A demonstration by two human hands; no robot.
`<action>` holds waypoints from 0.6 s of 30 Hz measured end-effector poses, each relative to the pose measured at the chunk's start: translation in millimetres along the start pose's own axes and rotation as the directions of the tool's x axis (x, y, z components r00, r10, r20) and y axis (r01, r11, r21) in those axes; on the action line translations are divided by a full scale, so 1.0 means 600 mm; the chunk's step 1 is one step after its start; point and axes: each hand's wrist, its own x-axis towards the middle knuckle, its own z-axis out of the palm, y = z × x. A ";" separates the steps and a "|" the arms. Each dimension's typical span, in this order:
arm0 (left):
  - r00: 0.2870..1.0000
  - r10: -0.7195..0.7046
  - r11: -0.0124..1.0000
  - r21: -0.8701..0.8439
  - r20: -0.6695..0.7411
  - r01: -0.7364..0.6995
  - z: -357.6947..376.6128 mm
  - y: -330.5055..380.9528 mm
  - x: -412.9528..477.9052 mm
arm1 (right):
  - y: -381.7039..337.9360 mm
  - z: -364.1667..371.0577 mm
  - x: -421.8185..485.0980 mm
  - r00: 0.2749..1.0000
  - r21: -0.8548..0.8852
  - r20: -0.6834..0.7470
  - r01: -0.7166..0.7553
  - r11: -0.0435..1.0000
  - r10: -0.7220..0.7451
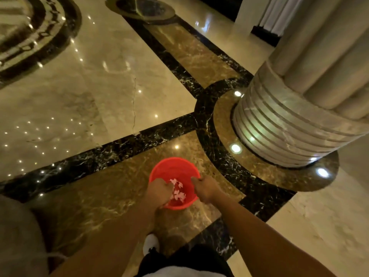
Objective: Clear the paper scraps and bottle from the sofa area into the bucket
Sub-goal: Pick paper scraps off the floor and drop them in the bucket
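Fingers (194, 179) of right hand (206, 188) gripping upright bucket (171, 166) rim, mouth up

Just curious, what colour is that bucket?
The bucket is bright red-orange, shown in the head view.

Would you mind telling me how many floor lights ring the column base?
3 clearly: one at the far side of the column, one at its left, one nearest us. More may be hidden behind the column.
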 end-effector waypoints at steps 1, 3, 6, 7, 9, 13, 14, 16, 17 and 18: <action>1.000 0.012 0.999 0.032 -0.010 -0.011 -0.012 0.008 0.017 | -0.014 -0.006 0.016 1.000 -0.023 -0.017 0.007 1.000 -0.008; 1.000 0.023 0.996 0.091 -0.017 -0.021 -0.026 0.021 0.052 | -0.029 -0.012 0.057 0.999 -0.028 -0.047 0.000 1.000 -0.002; 0.998 0.015 0.991 0.133 -0.053 -0.008 -0.040 0.039 0.102 | -0.049 -0.023 0.113 0.998 -0.044 -0.064 0.011 0.999 -0.014; 0.998 0.006 0.993 0.119 -0.058 0.001 -0.046 0.042 0.112 | -0.055 -0.027 0.127 0.998 -0.051 -0.060 0.031 0.998 -0.034; 0.997 0.003 0.996 0.088 -0.075 0.003 -0.055 0.050 0.125 | -0.069 -0.036 0.150 0.996 -0.056 -0.067 0.057 0.997 -0.061; 0.998 -0.067 0.996 0.055 0.003 0.066 -0.072 0.070 0.153 | -0.090 -0.061 0.198 0.998 -0.148 -0.006 0.058 0.987 -0.059; 0.996 -0.087 0.995 0.041 0.025 0.086 -0.078 0.072 0.161 | -0.094 -0.068 0.210 0.998 -0.165 0.026 0.054 0.985 -0.050; 0.995 -0.082 0.995 0.064 0.058 0.078 -0.090 0.074 0.174 | -0.100 -0.082 0.230 0.994 -0.200 0.090 0.080 0.977 -0.063; 0.996 -0.069 0.994 0.092 0.057 0.064 -0.096 0.075 0.180 | -0.103 -0.089 0.242 0.992 -0.203 0.101 0.093 0.975 -0.074; 0.997 -0.060 0.992 0.117 0.042 0.055 -0.100 0.075 0.183 | -0.107 -0.093 0.247 0.992 -0.191 0.107 0.093 0.977 -0.073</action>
